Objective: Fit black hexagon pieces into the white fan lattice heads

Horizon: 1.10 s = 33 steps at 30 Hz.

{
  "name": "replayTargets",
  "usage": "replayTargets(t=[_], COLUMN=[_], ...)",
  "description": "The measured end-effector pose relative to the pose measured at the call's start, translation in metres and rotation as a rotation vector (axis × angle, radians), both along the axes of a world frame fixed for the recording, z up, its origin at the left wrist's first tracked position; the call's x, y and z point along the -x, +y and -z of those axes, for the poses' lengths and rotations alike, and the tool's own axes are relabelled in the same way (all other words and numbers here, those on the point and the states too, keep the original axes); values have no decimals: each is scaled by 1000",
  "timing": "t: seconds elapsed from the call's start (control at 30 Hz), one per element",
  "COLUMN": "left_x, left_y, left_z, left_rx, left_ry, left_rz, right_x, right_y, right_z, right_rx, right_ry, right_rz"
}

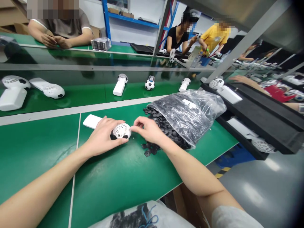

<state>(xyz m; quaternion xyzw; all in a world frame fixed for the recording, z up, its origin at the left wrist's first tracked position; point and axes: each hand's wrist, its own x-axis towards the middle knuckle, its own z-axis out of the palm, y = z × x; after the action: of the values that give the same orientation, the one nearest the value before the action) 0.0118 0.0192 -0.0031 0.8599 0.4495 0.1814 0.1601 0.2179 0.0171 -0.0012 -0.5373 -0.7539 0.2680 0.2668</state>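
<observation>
Left hand point(104, 136): closed around a white soccer-ball fan head point(122, 131)
Right hand point(148, 129): fingertips pinched at its side, hold unclear
Right of grip: black hexagon patches point(155, 122) spilling from a plastic bag point(192, 117)

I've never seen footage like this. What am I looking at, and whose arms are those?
This picture comes from a camera worn on a person's head, looking down at their own bare arms. Their left hand holds a white lattice ball with black patches; their right hand has its fingertips at the ball's edge. A white handle lies beyond. Beside them, a clear plastic bag of small black pieces sits on the green workbench, with loose black pieces at its mouth. Similar ball-and-handle items lie farther off.
</observation>
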Motion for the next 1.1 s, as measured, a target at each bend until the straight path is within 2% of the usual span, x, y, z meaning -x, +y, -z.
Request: replayTargets(t=[0.1,0.17,0.3,0.43,0.5,0.63,0.7,0.83,1.0,1.1], left_x=[4,6,3,-3,-3,2,4,1,-7,-8], left_y=[2,2,-4,-10,-9,-2,0,1,-4,-6], left_z=[-2,-6,-10,-7,-6,-8,-9,-8,-6,-4], left_rx=[8,70,232,253,288,343,347,342,304,276], left_ry=[39,69,96,-18,-41,-42,-45,-64,-148,-184], left_rz=[7,49,89,38,78,175,196,202,105,112], right_x=[-21,-31,-38,-37,-34,-21,-15,-6,4,9], right_y=[9,14,23,24,20,6,-1,-10,-13,-13], right_z=[-7,-6,3,6,4,-7,-13,-17,-14,-13], right_rx=[-16,28,88,93,79,-23,-96,-258,-517,-521], right_ry=[-308,-435,-425,-379,-289,18,77,-20,-247,-195], right_rz=[177,223,193,143,73,-199,-310,-427,-577,-589])
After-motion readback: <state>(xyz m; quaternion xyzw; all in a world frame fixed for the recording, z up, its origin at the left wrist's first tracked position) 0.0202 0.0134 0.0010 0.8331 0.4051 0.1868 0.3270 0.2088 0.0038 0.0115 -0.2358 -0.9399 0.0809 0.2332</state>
